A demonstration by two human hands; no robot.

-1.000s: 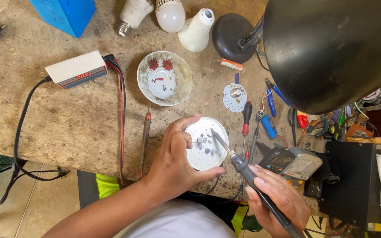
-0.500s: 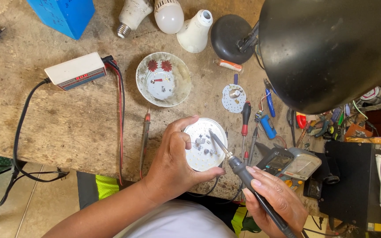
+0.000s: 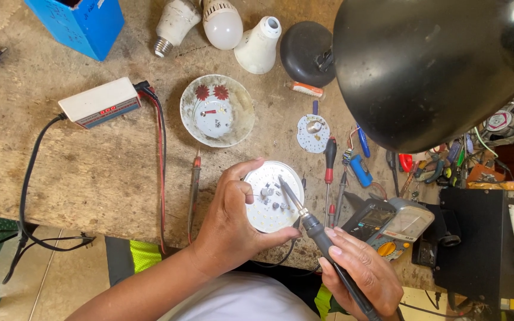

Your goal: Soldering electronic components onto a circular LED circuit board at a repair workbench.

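A round white board (image 3: 269, 205) with small parts on it is held up in the left hand (image 3: 230, 229). The left fingers (image 3: 242, 175) are curled around its rim, with the thumb pressed on the near edge, so the board is pinched between them. It is held just above the near edge of the worktop (image 3: 90, 160). A soldering iron (image 3: 310, 229) with a black handle is gripped in the right hand (image 3: 361, 270), like a pen. The right fingers (image 3: 340, 252) are pressed together around the handle. The metal tip is laid on the small parts in the middle of the board.

The worktop is old, worn and stained. A small bowl (image 3: 217, 110) with red flowers is seen behind the hands. A white box (image 3: 100, 102) with red and black wires is set to the left, and a blue box (image 3: 78, 24) is seen in the far corner. Three bulbs (image 3: 221, 24) are laid along the far edge. A smaller round board (image 3: 313, 133), screwdrivers (image 3: 330, 163) and a meter (image 3: 391, 223) are placed on the right. A big black lamp shade (image 3: 429, 65) is hung over that side. A tiled floor (image 3: 49, 285) is seen below the worktop.
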